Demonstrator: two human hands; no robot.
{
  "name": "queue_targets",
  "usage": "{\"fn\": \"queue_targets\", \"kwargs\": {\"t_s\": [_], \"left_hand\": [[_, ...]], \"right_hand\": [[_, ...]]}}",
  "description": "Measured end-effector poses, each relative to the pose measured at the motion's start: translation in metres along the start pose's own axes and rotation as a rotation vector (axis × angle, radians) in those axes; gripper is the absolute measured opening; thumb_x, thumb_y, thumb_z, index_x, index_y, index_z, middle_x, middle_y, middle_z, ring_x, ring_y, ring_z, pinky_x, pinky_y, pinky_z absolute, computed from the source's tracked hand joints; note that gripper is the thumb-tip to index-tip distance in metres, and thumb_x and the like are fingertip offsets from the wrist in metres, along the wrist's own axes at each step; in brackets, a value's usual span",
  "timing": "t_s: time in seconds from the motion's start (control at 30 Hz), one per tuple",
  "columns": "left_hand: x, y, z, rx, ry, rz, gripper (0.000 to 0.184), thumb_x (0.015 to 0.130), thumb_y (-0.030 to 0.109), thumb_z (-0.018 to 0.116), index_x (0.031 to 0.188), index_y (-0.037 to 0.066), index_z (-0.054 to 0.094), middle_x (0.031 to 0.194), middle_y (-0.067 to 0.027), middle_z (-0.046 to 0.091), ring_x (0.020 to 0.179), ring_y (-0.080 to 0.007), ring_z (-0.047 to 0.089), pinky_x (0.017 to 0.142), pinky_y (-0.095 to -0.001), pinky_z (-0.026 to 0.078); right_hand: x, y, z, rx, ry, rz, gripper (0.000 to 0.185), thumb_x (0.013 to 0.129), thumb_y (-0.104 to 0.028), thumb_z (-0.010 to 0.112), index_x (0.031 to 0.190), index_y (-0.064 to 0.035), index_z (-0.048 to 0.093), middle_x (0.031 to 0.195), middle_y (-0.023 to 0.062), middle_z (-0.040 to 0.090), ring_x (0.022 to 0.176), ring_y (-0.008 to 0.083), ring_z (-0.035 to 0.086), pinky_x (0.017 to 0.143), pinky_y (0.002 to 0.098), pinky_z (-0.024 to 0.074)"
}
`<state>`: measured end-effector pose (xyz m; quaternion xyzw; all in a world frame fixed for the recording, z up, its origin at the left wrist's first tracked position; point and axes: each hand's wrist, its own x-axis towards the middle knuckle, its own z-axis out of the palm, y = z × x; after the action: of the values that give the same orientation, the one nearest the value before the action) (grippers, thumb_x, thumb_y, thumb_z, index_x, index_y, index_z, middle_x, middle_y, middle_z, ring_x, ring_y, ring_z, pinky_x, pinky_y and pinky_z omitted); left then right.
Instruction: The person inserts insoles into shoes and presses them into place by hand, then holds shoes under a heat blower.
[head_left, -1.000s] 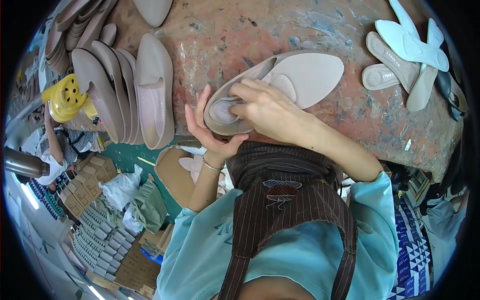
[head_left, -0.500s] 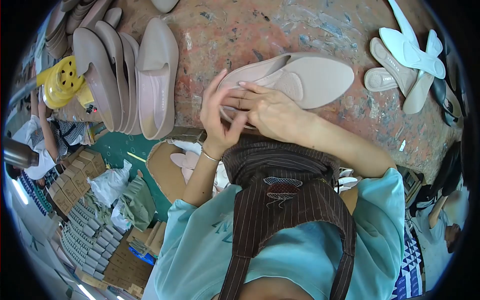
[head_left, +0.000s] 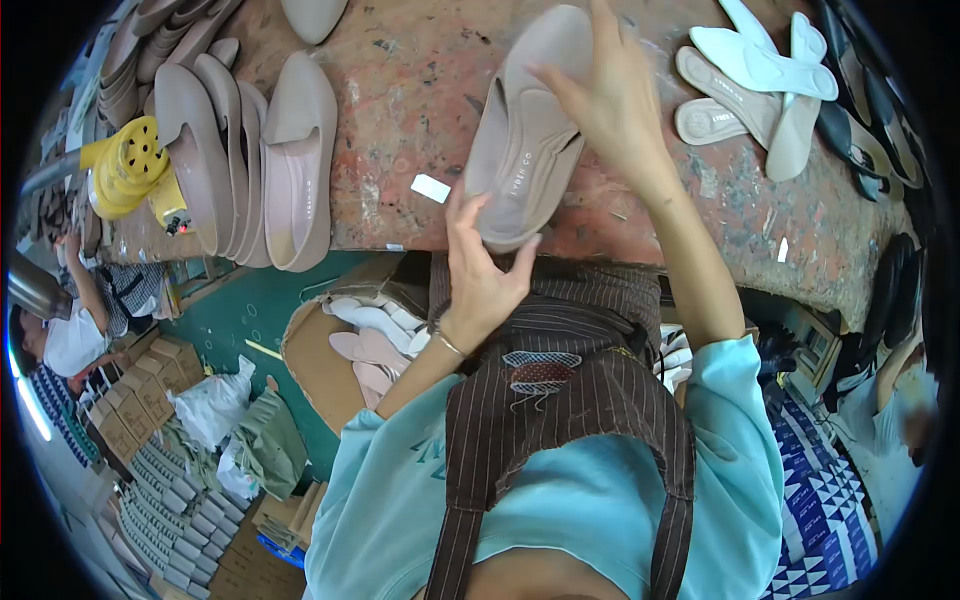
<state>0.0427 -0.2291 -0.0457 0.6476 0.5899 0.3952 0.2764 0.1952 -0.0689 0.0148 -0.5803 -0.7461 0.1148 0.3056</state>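
Note:
A beige slip-on shoe [head_left: 525, 130] lies on the worktable, toe away from me, its insole lettering showing inside. My left hand [head_left: 485, 265] is closed around the heel, thumb on the right and fingers on the left. Over the toe end is my right hand [head_left: 615, 100], somewhat smeared by motion. Its thumb reaches across the upper while the fingers stretch forward along the toe's right side. A small white slip [head_left: 430, 188] lies on the table left of the shoe.
Matching beige shoes [head_left: 300, 160] stand in a row at left, beside a yellow device [head_left: 130, 170]. Loose insoles [head_left: 765, 85] and black shoes [head_left: 860, 150] are at right. Below the table edge [head_left: 400, 247] sits a cardboard box [head_left: 315, 365] with pale pieces. Other people are at both sides.
The shoe has turned from toe-right to toe-away. My right hand has moved from the shoe's opening to the toe, and my left now grips the heel. The white slip has come into view.

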Motion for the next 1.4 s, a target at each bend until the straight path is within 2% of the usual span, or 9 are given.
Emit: {"fn": "queue_targets", "kwargs": {"t_s": [0.1,0.2,0.43,0.8,0.9,0.97,1.1,1.17,1.4], "left_hand": [[-0.003,0.018,0.022,-0.026,0.071,0.001,0.092,0.068,0.019,0.085,0.138,-0.005,0.029,0.136,-0.0264,0.04,0.129,-0.0398,0.042,0.109,-0.0478,0.031],[-0.003,0.0,0.042,0.164,0.159,0.123,0.109,0.065,0.035,0.086,0.145,-0.003,0.023,0.14,-0.0278,0.04,0.131,-0.0426,0.042,0.114,-0.0631,0.011],[0.001,-0.002,0.048,0.191,0.117,0.036,0.117,0.067,0.044,0.082,0.149,-0.006,0.015,0.144,-0.028,0.041,0.136,-0.0386,0.041,0.11,-0.0693,-0.009],[0.002,0.004,0.049,0.235,0.136,0.062,0.114,0.072,0.038,0.079,0.148,-0.011,0.012,0.144,-0.0296,0.042,0.136,-0.0394,0.041,0.109,-0.0701,-0.007],[0.001,-0.008,0.054,0.317,0.157,0.1,0.11,0.072,0.039,0.079,0.146,-0.014,0.018,0.143,-0.0319,0.042,0.137,-0.0394,0.041,0.109,-0.0704,-0.006],[-0.001,-0.007,0.056,0.404,0.1,0.056,0.108,0.072,0.038,0.08,0.145,-0.014,0.02,0.143,-0.0319,0.042,0.136,-0.0389,0.042,0.109,-0.0703,-0.005],[0.006,0.006,0.049,0.181,0.191,0.047,0.103,0.069,0.032,0.081,0.149,-0.002,0.025,0.145,-0.0225,0.043,0.138,-0.0372,0.039,0.114,-0.0649,0.003],[0.003,0.006,0.049,0.17,0.215,0.073,0.098,0.068,0.031,0.082,0.146,0.0,0.032,0.144,-0.0217,0.044,0.137,-0.039,0.039,0.114,-0.0643,0.004],[0.017,0.006,0.013,0.087,0.161,0.035,0.064,0.067,0.018,0.083,0.115,0.005,0.044,0.106,-0.0109,0.047,0.103,-0.0291,0.049,0.101,-0.0457,0.033]], "right_hand": [[-0.022,-0.021,-0.033,0.207,-0.213,-0.046,0.028,0.074,-0.004,0.067,0.101,-0.0013,0.063,0.105,0.0171,0.063,0.083,0.041,0.063,0.067,0.0473,0.0495],[-0.094,-0.039,-0.039,0.012,-0.253,-0.117,0.026,0.069,0.003,0.06,0.095,0.0003,0.061,0.111,0.0242,0.061,0.111,0.0414,0.058,0.112,0.0612,0.0266],[-0.05,-0.005,0.028,-0.147,-0.281,-0.04,0.043,0.076,0.003,0.055,0.119,0.0038,0.057,0.106,0.0218,0.064,0.105,0.04,0.059,0.113,0.06,0.0213],[-0.033,-0.023,0.015,-0.293,-0.607,0.003,0.056,0.088,-0.02,0.054,0.131,0.0142,0.044,0.127,0.0341,0.051,0.123,0.0449,0.05,0.115,0.0553,0.0205],[-0.084,-0.023,0.03,-0.262,-0.214,-0.203,0.065,0.088,-0.023,0.055,0.137,0.0154,0.035,0.137,0.0346,0.041,0.131,0.0452,0.041,0.115,0.0528,0.0238],[-0.085,-0.027,0.033,-0.32,-0.15,-0.31,0.051,0.084,-0.02,0.06,0.122,0.0137,0.053,0.118,0.0339,0.057,0.114,0.0431,0.057,0.099,0.0491,0.0448],[-0.032,-0.005,0.054,-0.204,-0.447,-0.156,0.013,0.073,-0.013,0.064,0.069,-0.0011,0.066,0.061,0.0156,0.063,0.057,0.0323,0.065,0.049,0.0436,0.0492],[-0.041,0.0,0.081,-0.312,0.064,-0.249,0.014,0.077,-0.012,0.06,0.079,-0.0001,0.067,0.075,0.0191,0.065,0.07,0.033,0.066,0.063,0.0448,0.0513],[-0.03,-0.005,0.042,0.167,-0.289,-0.224,0.02,0.077,-0.002,0.058,0.09,0.0077,0.068,0.083,0.0198,0.067,0.083,0.0333,0.067,0.078,0.0417,0.0519]]}}
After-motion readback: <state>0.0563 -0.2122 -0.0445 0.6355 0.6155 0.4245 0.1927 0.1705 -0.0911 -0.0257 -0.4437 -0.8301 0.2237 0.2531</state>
